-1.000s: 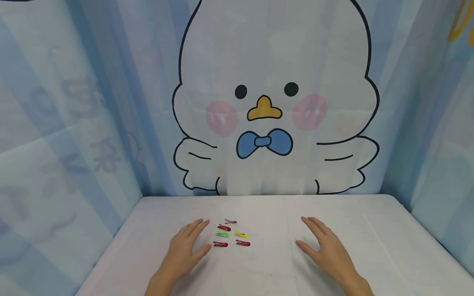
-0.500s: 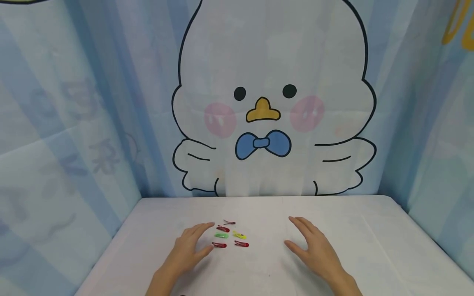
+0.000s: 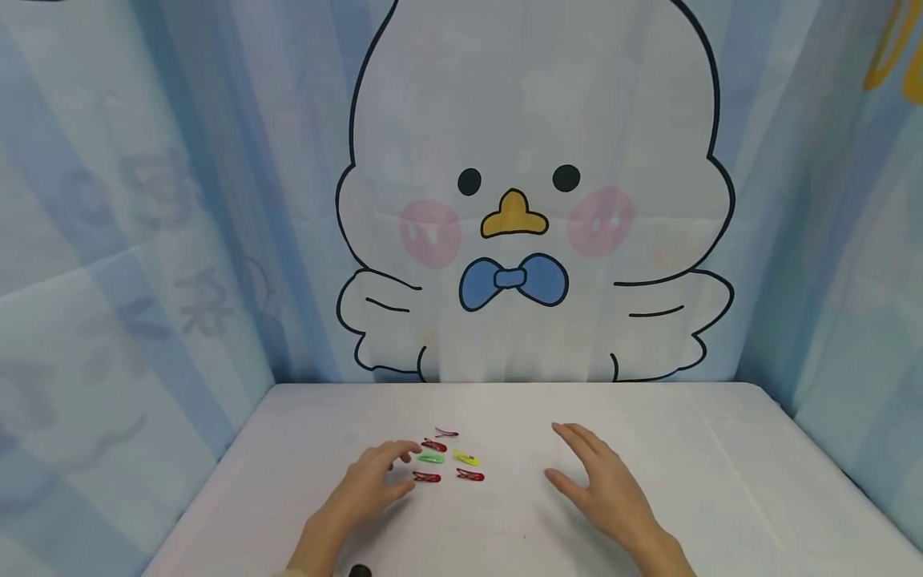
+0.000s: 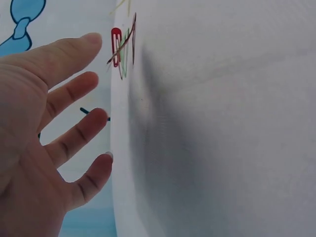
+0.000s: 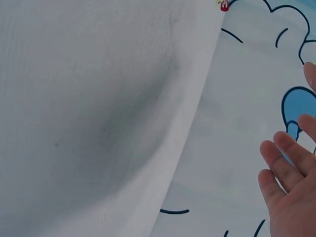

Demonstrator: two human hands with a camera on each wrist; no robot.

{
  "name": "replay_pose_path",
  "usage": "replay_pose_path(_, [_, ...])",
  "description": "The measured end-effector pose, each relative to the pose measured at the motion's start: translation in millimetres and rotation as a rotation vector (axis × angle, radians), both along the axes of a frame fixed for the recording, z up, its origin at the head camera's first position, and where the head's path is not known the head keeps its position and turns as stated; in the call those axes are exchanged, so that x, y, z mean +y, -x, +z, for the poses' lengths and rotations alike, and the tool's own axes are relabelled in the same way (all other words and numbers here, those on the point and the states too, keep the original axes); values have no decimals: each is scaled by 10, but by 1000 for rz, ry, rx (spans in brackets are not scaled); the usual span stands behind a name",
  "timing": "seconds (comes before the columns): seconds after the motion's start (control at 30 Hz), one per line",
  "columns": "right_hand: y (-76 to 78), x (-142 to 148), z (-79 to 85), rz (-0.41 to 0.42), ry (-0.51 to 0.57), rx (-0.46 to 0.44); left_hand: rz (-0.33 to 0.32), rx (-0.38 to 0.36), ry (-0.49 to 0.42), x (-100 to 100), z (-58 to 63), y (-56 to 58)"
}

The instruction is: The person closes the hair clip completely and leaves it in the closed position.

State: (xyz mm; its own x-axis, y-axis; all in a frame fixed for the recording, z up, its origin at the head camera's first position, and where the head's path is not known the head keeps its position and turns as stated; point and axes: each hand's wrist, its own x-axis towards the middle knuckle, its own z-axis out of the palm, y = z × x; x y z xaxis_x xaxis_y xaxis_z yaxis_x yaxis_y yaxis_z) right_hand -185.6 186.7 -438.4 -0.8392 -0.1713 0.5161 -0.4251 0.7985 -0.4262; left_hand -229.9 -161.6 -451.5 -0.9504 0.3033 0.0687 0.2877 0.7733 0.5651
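Several small snap hair clips lie in a loose cluster left of the table's middle in the head view. The green clip [image 3: 431,458] and the yellow clip [image 3: 466,457] lie between red ones. Nearest the person are a red clip [image 3: 427,477] at left and another red clip [image 3: 471,475] at right. Behind sit a red clip [image 3: 434,445] and a thin dark red clip [image 3: 447,433]. My left hand [image 3: 371,485] hovers at the cluster's left side, thumb and fingers apart, holding nothing. My right hand [image 3: 609,489] is held over the table farther right, fingers spread and relaxed.
A white cloth covers the table [image 3: 721,465]. A curtain [image 3: 534,120] printed with a cartoon bird hangs right behind its far edge, with more curtain at both sides. A small dark round object [image 3: 360,570] shows at the bottom edge beside the left forearm.
The left hand has moved slightly right toward the clips, its fingers bending a little more. The right hand has drifted left toward the middle. The clips lie as before.
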Motion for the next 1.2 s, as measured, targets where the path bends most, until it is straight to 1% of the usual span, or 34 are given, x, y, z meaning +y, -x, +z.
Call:
replay_pose_path(0.17, [-20, -30, -34, -4, 2, -1, -23, -63, -21, 1, -12, 58])
replay_pose_path(0.27, [-42, -38, -56, -9, -2, -9, -35, -79, -28, 0, -39, 86])
replay_pose_path(0.4, [-54, -38, -60, -20, -14, -2, -57, -88, -32, 0, -65, 121])
replay_pose_path(0.6, [-46, -15, -34, -22, -35, 50, -84, -94, -49, 40, -46, 167])
replay_pose_path(0.7, [-56, 6, -22, -25, -38, 59, -91, -99, -50, 60, -43, 177])
replay_pose_path(0.83, [-74, 22, -26, -32, -36, 57, -85, -101, -47, 57, -67, 160])
replay_pose_path(0.97, [-91, 27, -42, -40, -38, 64, -76, -74, -41, 47, -101, 140])
replay_pose_path(1.2, [-94, 43, -10, -46, -35, 54, -22, -65, -51, 62, -105, 162])
